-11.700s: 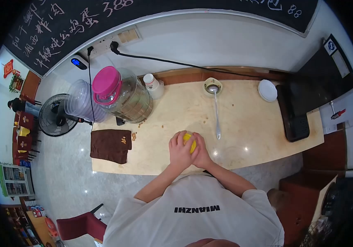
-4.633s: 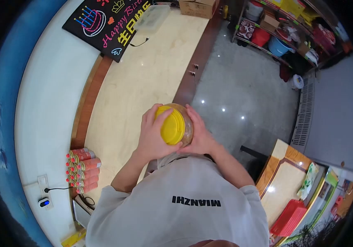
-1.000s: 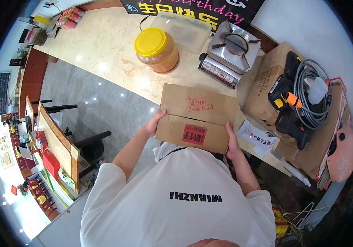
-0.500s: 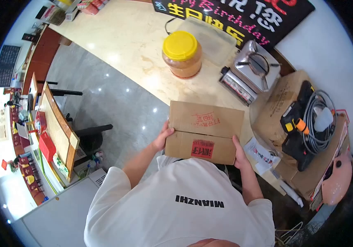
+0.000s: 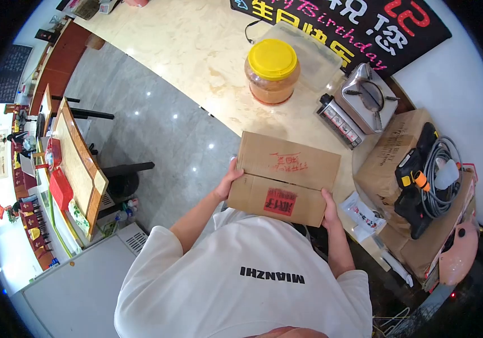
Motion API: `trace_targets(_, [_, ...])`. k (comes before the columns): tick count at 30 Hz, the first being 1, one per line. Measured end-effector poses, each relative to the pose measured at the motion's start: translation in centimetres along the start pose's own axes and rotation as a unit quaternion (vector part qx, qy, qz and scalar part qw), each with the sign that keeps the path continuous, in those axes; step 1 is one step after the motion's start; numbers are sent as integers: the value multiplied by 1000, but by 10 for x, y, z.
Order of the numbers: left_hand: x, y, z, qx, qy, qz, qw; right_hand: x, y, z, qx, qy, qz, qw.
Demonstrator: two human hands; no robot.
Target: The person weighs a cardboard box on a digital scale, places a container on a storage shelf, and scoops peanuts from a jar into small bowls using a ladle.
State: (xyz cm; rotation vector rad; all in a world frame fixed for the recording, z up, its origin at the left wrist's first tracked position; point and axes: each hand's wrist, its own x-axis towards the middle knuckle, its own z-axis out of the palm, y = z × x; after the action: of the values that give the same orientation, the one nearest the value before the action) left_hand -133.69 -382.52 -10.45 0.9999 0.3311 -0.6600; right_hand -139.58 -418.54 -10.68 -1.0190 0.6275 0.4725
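Note:
A brown cardboard box [image 5: 286, 160] with red printing and a red label is held in front of my chest, its flaps meeting in a seam across the middle. My left hand [image 5: 231, 179] grips its left side, thumb on the top face. On the opposite side, my right hand [image 5: 329, 208] is closed round the edge with the thumb up. The undersides of the box and most fingers are hidden. Beyond the box, a jar with a yellow lid [image 5: 273, 58] stands on the counter [image 5: 196, 67].
To the right are a portable gas stove [image 5: 368, 98], a large carton [image 5: 390, 146] with a coiled grey hose [image 5: 438, 180] on it, and a printed packet [image 5: 363, 215]. A black birthday sign [image 5: 359, 28] leans at the back. A wooden table [image 5: 75, 158] stands on the left.
The box stays in both hands and has tilted slightly, its right side lower in view. My view has shifted, so the jar, stove and carton appear farther right.

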Motion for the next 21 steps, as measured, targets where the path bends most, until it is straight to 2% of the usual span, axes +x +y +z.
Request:
trace_targets(4, [-3, 0, -6, 3, 3, -2, 1000, 5, 4, -3, 88, -35, 50, 994])
trace_targets(7, [-4, -3, -14, -5, 2, 22, 1000, 10, 11, 6, 80, -37, 17, 996])
trace_targets(10, [-16, 5, -30, -6, 42, 27, 999, 16, 24, 22, 51, -20, 8, 998])
trace_targets(13, [-31, 22, -46, -8, 52, 19, 998, 31, 37, 39, 49, -39, 35, 997])
trace_targets(15, [-35, 24, -62, 5, 67, 19, 998, 35, 31, 60, 36, -48, 20, 998])
trace_targets(21, [-35, 54, -103, -16, 41, 61, 997, 52, 23, 123, 27, -74, 22, 997])
